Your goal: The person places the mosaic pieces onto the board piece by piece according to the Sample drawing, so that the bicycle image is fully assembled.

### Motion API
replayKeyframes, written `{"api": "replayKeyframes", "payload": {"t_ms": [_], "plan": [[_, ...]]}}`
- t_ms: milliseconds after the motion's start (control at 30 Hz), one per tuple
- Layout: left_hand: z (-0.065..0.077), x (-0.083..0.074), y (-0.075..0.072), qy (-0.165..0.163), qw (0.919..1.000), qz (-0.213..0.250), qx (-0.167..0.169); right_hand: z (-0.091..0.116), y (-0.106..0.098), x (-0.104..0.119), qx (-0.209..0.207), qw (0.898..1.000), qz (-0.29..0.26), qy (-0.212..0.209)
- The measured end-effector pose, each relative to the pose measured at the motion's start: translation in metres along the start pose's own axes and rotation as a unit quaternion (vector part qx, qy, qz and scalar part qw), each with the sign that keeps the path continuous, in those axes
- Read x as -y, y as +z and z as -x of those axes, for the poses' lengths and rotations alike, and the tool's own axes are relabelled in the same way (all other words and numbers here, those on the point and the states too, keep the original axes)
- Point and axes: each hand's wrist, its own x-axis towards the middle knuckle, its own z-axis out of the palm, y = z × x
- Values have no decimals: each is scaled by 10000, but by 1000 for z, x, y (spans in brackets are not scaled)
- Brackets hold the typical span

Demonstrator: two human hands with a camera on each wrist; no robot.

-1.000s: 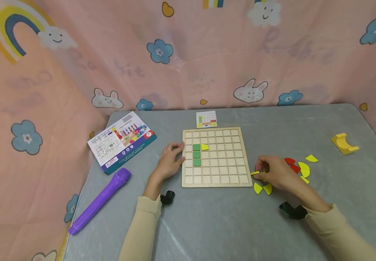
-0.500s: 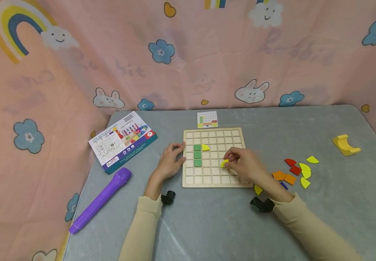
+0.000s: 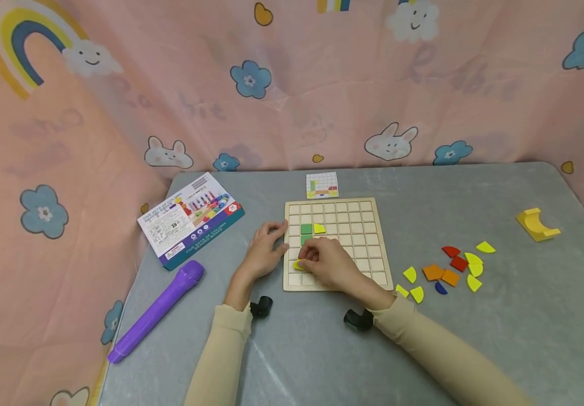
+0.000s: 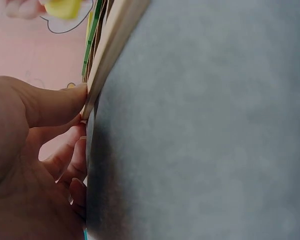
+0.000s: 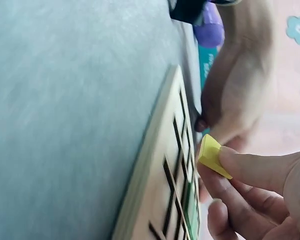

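It's all happening at the grid board [image 3: 343, 217]! Over its near-left part is the right hand [image 3: 330, 262], thumb and fingers pinching a yellow piece [image 5: 210, 154], tilted in the grip; whether it touches the board, I can't tell. At the board's left edge the left hand [image 3: 263, 251] rests with thumb and forefinger spread against the rim, a steadying touch by the look of it. Two green squares [image 3: 306, 229] show on the board's left side (the nearer one half tucked behind the right hand), with a yellow corner piece [image 3: 319, 228] beside the farther. I'd call this the placing step, the pattern card [image 3: 322, 185] just beyond the board likely the guide. Next move calls for levelling the pinched piece, turning its curve correctly, seating it in one cell. And right of the board, loose orange pieces [image 3: 432, 273] and red pieces [image 3: 458, 264]!
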Motion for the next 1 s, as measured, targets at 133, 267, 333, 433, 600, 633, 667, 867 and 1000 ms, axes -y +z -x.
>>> {"api": "replayKeyframes", "payload": {"t_ms": [133,267,333,433,600,633,667,867,1000], "plan": [[0,-1,0,0,10000,-28,13,-5,8,1,-7,9998,165,-63],[0,-2,0,4,10000,-3,11,-10,11,-1,-43,9994,309,-132],[0,-3,-1,-1,10000,15,9,-11,13,-1,-49,9991,387,-152],[0,-3,-1,8,10000,18,4,-13,14,-1,-37,9988,468,-117],[-1,-1,0,42,10000,13,-12,-13,16,1,-108,9982,591,-16],[-1,-1,0,43,10000,19,-11,-14,16,1,-123,9982,591,-6],[-1,0,0,45,10000,18,-9,-14,16,1,-134,9981,594,-3],[0,0,-1,36,10000,11,5,-12,13,1,2,9981,605,-81],[0,-1,-1,7,10000,16,21,-8,3,-2,47,9984,566,-76]]}}
